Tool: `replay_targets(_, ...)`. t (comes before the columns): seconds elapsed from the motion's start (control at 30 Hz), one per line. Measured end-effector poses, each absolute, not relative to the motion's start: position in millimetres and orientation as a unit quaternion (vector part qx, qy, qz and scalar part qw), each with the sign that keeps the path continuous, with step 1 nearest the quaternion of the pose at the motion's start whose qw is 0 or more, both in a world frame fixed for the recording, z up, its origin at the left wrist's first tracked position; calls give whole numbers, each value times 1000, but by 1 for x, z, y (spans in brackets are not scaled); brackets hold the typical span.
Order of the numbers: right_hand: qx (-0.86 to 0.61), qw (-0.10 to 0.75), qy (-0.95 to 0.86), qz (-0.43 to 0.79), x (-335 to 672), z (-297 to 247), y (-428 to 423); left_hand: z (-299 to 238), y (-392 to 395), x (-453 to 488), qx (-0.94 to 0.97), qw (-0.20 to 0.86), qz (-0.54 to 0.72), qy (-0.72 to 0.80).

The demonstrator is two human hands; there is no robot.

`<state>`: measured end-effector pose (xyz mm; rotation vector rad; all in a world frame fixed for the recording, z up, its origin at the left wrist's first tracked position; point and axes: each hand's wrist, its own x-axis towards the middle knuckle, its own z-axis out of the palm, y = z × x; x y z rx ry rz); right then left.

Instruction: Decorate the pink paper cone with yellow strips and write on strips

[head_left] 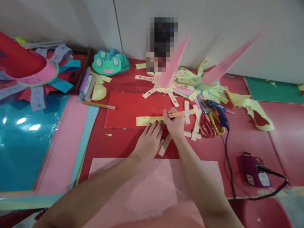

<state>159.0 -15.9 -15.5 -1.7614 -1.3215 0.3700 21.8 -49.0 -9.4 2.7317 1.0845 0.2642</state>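
Observation:
My right hand [175, 124] is closed around an orange pen [184, 113], its rear end pointing right. The pen's tip is hidden at the fingers, by the right end of a yellow paper strip [143, 121]. Small writing runs along the strip, which lies on a red board [128, 109]. My left hand [150, 134] lies flat with its fingers stretched out, the fingertips on the strip's lower edge. A pale paper strip [165, 146] is between my hands, partly covered by the right one.
Right of the board are loose strips [196, 126], scissors [207, 124] and a blue glue gun [217, 109], its cord running to a purple power box [256, 171]. Behind stand pink paper cones [172, 68] and green frog cutouts [106, 63]. A brown pen [98, 105] lies left.

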Motion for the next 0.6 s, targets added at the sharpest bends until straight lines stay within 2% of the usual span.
replay_targets(0.6, -707, 441, -525, 173, 160, -18, -15, -8, -48, 22, 921, 100, 83, 368)
